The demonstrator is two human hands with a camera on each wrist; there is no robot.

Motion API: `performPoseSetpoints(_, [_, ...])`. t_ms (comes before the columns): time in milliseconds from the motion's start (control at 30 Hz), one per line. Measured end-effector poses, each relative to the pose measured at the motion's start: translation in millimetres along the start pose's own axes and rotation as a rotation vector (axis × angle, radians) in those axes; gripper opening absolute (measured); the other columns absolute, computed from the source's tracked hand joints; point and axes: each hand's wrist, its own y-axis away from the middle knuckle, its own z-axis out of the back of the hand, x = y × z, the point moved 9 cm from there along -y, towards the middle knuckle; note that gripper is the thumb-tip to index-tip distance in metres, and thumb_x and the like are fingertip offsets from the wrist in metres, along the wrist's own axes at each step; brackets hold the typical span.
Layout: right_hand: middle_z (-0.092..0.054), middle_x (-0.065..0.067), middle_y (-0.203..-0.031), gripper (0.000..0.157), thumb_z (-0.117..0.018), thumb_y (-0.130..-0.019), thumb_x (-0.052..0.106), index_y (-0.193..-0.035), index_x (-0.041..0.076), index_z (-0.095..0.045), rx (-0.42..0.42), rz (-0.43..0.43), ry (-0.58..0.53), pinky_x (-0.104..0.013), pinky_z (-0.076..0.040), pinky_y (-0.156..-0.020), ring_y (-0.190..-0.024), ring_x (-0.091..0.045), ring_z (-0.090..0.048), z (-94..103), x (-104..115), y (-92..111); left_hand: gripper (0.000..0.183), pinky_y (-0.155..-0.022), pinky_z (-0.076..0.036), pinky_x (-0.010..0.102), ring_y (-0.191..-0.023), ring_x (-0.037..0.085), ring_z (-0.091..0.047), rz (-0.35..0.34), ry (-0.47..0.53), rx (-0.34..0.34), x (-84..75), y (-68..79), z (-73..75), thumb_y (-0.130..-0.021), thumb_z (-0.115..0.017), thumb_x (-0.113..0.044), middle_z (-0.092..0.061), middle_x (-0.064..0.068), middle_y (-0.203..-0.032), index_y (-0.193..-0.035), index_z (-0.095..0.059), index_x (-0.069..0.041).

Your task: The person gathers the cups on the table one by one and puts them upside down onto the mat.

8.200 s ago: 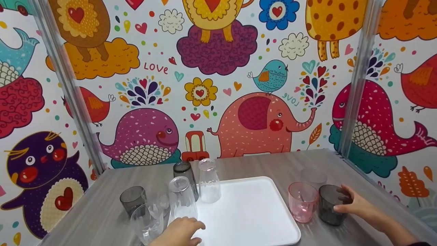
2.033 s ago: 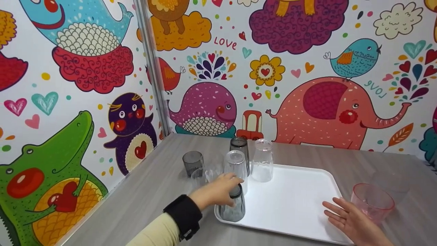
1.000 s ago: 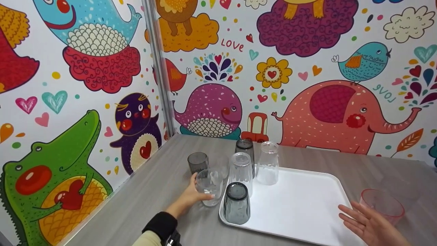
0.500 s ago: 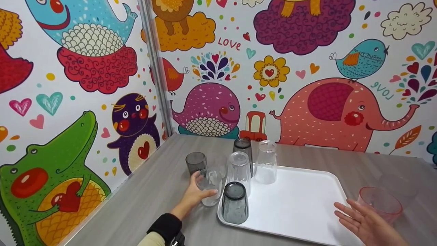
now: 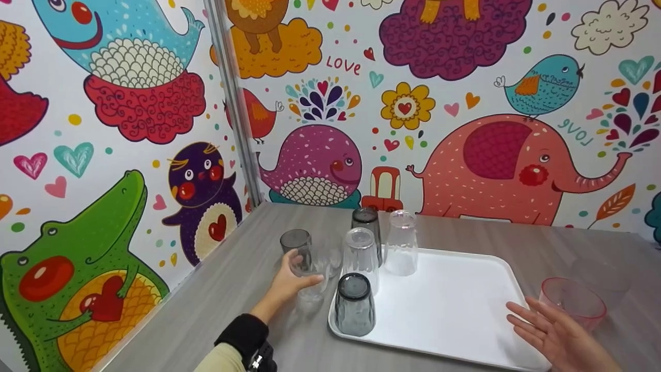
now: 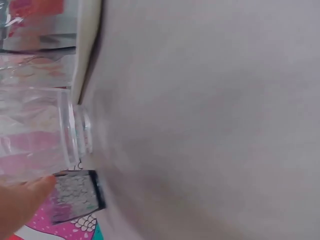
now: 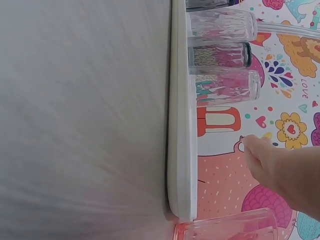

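My left hand (image 5: pixel 284 281) curls its fingers and thumb round a clear glass (image 5: pixel 313 290) to the left of the white tray (image 5: pixel 449 294). In the left wrist view, fingertips show beside the clear glass (image 6: pixel 32 132). An upside-down grey glass (image 5: pixel 355 305) stands at the tray's near left corner. Behind it are a tall clear glass (image 5: pixel 360 253), a dark glass (image 5: pixel 365 222) and another clear glass (image 5: pixel 402 250), all upside down. My right hand (image 5: pixel 557 328) holds nothing, fingers extended, beside a pink glass (image 5: pixel 574 297) at the tray's right.
A dark upright glass (image 5: pixel 295 238) stands on the table behind my left hand, with a faint clear glass (image 5: pixel 334 258) next to it. Another very faint clear glass (image 5: pixel 604 276) is behind the pink one. Patterned panels (image 5: pixel 392 144) wall in the table.
A dark glass from the right now stands upside down at the tray's near left corner. My left hand has let go of it and taken the clear glass, which has risen slightly. The right hand barely moves.
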Motion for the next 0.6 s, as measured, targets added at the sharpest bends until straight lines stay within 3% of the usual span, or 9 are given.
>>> performPoseSetpoints(67, [-0.053, -0.004, -0.108, 0.032, -0.021, -0.091, 0.034, -0.103, 0.018, -0.047, -0.067, 0.008, 0.028, -0.034, 0.001, -0.097, -0.103, -0.022, -0.047, 2.6, 1, 1, 0.088, -0.091, -0.024, 0.05, -0.113, 0.043, -0.025, -0.009, 0.0, 0.01, -0.2, -5.8, 3.5, -0.065, -0.07, -0.02, -0.026, 0.032, -0.124, -0.126, -0.013, 0.008])
performPoseSetpoints(133, [-0.054, 0.0, -0.104, 0.028, -0.025, -0.09, 0.036, -0.115, 0.027, -0.034, -0.151, 0.016, 0.074, -0.034, 0.0, -0.098, -0.099, -0.021, -0.05, 5.8, 2, 3, 0.091, -0.091, -0.024, 0.049, -0.113, 0.042, -0.027, -0.03, -0.013, 0.01, -1.7, -11.0, 7.4, -0.063, -0.071, -0.027, -0.028, 0.03, -0.123, -0.126, -0.014, 0.006])
performPoseSetpoints(233, [-0.053, 0.005, -0.099, 0.054, -0.03, -0.088, 0.039, -0.127, 0.035, 0.007, -0.271, 0.031, 0.162, -0.035, -0.003, -0.099, -0.094, -0.018, -0.052, 9.4, 5, 5, 0.091, -0.091, -0.027, 0.046, -0.112, 0.039, -0.03, -0.062, -0.02, -0.019, -14.0, -15.4, 14.1, -0.061, -0.071, -0.032, -0.03, 0.029, -0.123, -0.125, -0.017, 0.004])
performPoseSetpoints(267, [-0.053, 0.006, -0.098, 0.065, -0.031, -0.087, 0.04, -0.126, 0.031, 0.02, -0.295, 0.03, 0.184, -0.036, -0.004, -0.099, -0.094, -0.018, -0.052, 10.0, 6, 6, 0.092, -0.09, -0.028, 0.046, -0.112, 0.038, -0.031, -0.065, -0.029, -0.026, -19.8, -15.9, 16.1, -0.061, -0.071, -0.034, -0.03, 0.028, -0.123, -0.126, -0.017, 0.003])
performPoseSetpoints(333, [-0.052, 0.006, -0.097, 0.074, -0.032, -0.087, 0.04, -0.125, 0.021, 0.029, -0.321, 0.031, 0.209, -0.036, -0.006, -0.099, -0.095, -0.017, -0.051, 10.3, 6, 6, 0.09, -0.09, -0.029, 0.045, -0.112, 0.037, -0.031, -0.035, -0.01, -0.037, -30.2, -18.1, 19.3, -0.063, -0.07, -0.032, -0.029, 0.027, -0.124, -0.127, -0.016, 0.001])
performPoseSetpoints(400, [-0.052, 0.006, -0.097, 0.07, -0.033, -0.087, 0.04, -0.127, 0.024, 0.023, -0.335, 0.034, 0.204, -0.036, -0.007, -0.1, -0.095, -0.018, -0.051, 10.9, 6, 7, 0.089, -0.091, -0.027, 0.046, -0.113, 0.037, -0.03, 0.002, 0.06, -0.039, -40.7, -20.6, 20.8, -0.064, -0.07, -0.027, -0.028, 0.025, -0.126, -0.128, -0.015, 0.0])
performPoseSetpoints(500, [-0.054, 0.004, -0.098, 0.043, -0.032, -0.088, 0.038, -0.124, 0.032, -0.009, -0.296, 0.035, 0.156, -0.036, -0.006, -0.099, -0.095, -0.019, -0.052, 10.6, 4, 6, 0.086, -0.09, -0.029, 0.046, -0.112, 0.035, -0.032, -0.015, 0.142, -0.063, -54.7, -28.2, 19.7, -0.066, -0.068, -0.023, -0.029, 0.023, -0.126, -0.13, -0.013, -0.002])
performPoseSetpoints(600, [-0.054, 0.0, -0.103, 0.023, -0.027, -0.09, 0.035, -0.106, 0.022, -0.036, -0.199, 0.041, 0.094, -0.035, -0.004, -0.099, -0.098, -0.021, -0.051, 6.3, 2, 4, 0.081, -0.083, -0.035, 0.045, -0.107, 0.024, -0.039, -0.121, 0.21, -0.127, -29.4, -60.9, 16.9, -0.068, -0.066, -0.028, -0.035, 0.012, -0.124, -0.13, -0.017, -0.012])
